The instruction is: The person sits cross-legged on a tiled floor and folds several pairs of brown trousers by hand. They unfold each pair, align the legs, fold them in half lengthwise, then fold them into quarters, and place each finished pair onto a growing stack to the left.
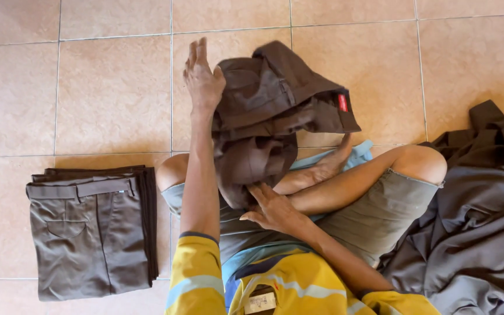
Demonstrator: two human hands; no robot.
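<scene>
I sit cross-legged on a tiled floor. A pair of dark brown trousers [275,111] with a small red tag is lifted in front of me, bunched and partly folded. My left hand [202,79] is raised, fingers up, with the thumb pressed against the trousers' upper left edge. Lower down, my right hand [272,210] pinches the bottom end of the same garment over my lap. My arms wear yellow sleeves.
A neat stack of folded brown trousers [91,233] lies on the floor to my left. A loose heap of dark grey-brown garments [479,221] spreads at my right, against my knee [421,163]. Beige floor tiles [112,87] stretch ahead.
</scene>
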